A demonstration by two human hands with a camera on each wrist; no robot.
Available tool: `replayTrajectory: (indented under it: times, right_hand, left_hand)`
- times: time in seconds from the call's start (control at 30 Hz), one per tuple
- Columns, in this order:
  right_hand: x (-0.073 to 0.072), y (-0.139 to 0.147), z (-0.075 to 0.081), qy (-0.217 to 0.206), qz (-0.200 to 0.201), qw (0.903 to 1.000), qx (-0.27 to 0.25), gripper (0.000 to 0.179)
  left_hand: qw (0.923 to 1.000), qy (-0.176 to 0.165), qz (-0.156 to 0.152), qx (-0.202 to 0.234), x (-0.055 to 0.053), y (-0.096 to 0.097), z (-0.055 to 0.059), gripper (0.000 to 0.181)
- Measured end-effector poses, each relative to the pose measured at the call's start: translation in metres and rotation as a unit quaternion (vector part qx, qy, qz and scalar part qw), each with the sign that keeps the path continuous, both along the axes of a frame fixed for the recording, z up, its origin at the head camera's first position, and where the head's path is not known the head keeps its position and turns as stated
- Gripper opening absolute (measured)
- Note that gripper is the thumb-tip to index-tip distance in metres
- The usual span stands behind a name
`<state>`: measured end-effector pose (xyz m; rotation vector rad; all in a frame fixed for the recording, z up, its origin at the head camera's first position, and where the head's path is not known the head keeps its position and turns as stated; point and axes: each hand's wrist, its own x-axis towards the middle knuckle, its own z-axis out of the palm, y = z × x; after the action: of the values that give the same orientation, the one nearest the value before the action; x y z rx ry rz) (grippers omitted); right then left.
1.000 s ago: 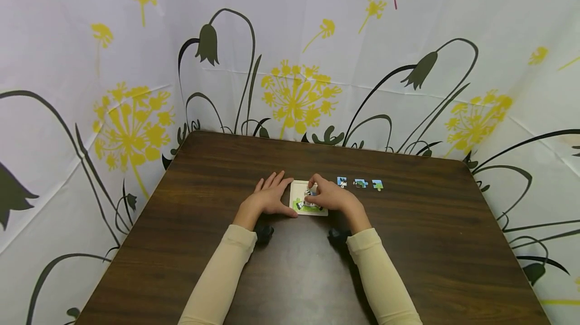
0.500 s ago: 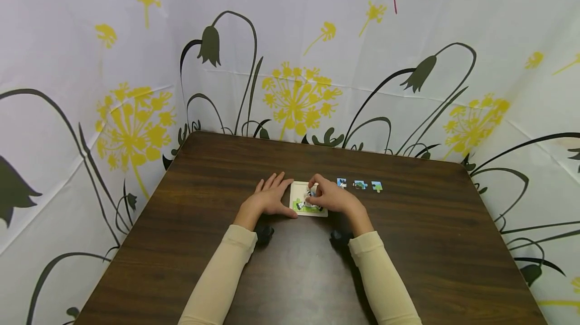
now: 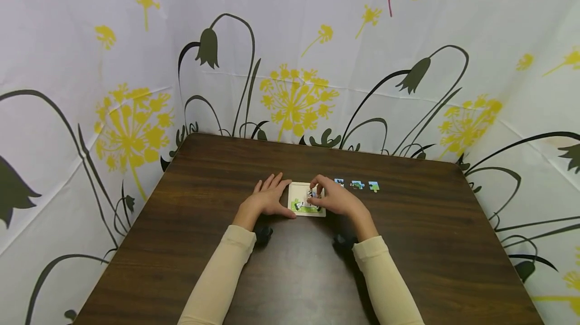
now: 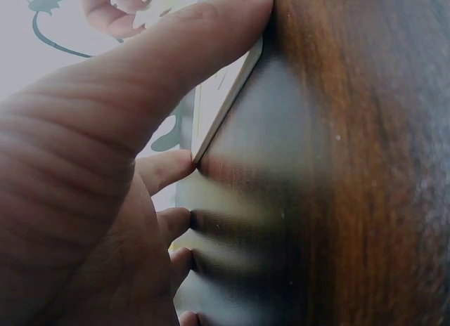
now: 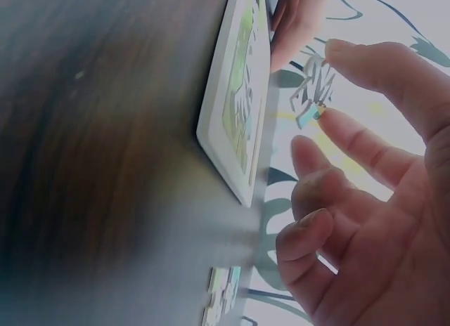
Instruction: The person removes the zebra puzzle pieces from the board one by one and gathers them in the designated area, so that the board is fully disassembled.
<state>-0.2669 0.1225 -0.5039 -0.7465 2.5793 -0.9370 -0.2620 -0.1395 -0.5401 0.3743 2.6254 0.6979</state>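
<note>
A small square puzzle board [image 3: 294,187] with a pale rim and green picture pieces along its near side lies on the table. My left hand [image 3: 267,199] spreads along its left side, thumb at the near corner and index fingertip at the far one. Over the board, my right hand [image 3: 335,197] pinches a striped black-and-white puzzle piece [image 5: 315,90] with a blue corner between thumb and index finger. In the right wrist view this piece is raised off the board, and the other fingers are loosely curled.
Three loose puzzle pieces [image 3: 357,184] lie in a row right of the board, beyond the right hand. Black wrist devices [image 3: 264,236] sit under both wrists. A patterned cloth [image 3: 290,38] hangs behind the dark wooden table [image 3: 408,244].
The right hand and wrist have shifted slightly right with the pinched piece, showing more of the board's picture below. The left hand stays at the board. The head view has shifted slightly.
</note>
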Motion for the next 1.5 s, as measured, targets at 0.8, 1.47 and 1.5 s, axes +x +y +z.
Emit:
replayTrajectory:
  times: [0.8, 1.47, 1.5]
  right_hand:
    - [0.009, 0.049, 0.011, -0.014, -0.056, 0.9979, -0.028, 0.039]
    - [0.007, 0.106, 0.014, -0.055, -0.100, 0.9933, 0.019, 0.043]
    - [0.007, 0.108, 0.014, -0.055, -0.100, 0.9932, 0.024, 0.043]
  left_hand:
    - [1.0000, 0.004, 0.007, -0.003, 0.001, -0.004, 0.001, 0.120]
    - [1.0000, 0.000, 0.003, -0.002, 0.004, 0.001, 0.003, 0.117]
    - [1.0000, 0.000, 0.002, -0.003, 0.005, 0.001, 0.005, 0.117]
